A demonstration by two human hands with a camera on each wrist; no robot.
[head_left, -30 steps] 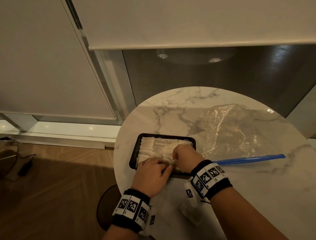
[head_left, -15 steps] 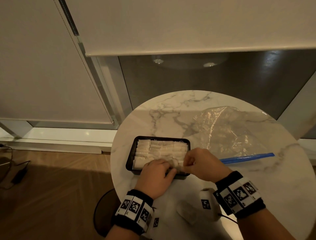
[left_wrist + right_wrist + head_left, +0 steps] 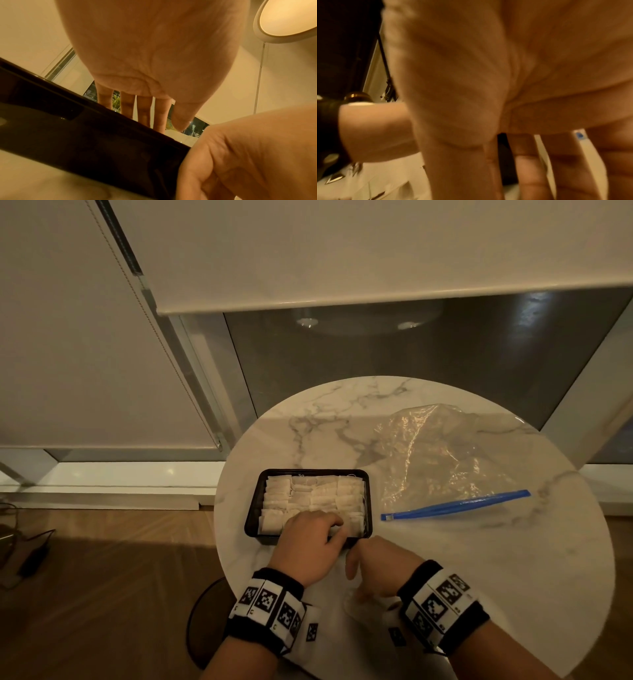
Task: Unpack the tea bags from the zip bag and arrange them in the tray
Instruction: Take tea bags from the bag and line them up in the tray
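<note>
A black tray [image 3: 252,508] on the round marble table [image 3: 479,577] is packed with rows of white tea bags [image 3: 318,494]. My left hand [image 3: 322,529] reaches over the tray's near wall [image 3: 85,142], and its straight fingers [image 3: 144,109] rest on the front row of bags. My right hand [image 3: 376,566] lies on the table just outside the tray's front right corner, fingers [image 3: 527,169] loose, with nothing seen in it. The clear zip bag [image 3: 445,453] lies flat to the right, its blue zipper strip [image 3: 455,504] facing me. No tea bags show inside it.
The table's near edge runs just below my wrists. A dark round stool [image 3: 209,621] stands under its left side on the wood floor. Behind the table are a window and roller blinds. A cable [image 3: 30,556] lies on the floor at far left.
My right hand has pulled back out of the tray toward me and now rests on the table. My left hand stays on the front tea bags.
</note>
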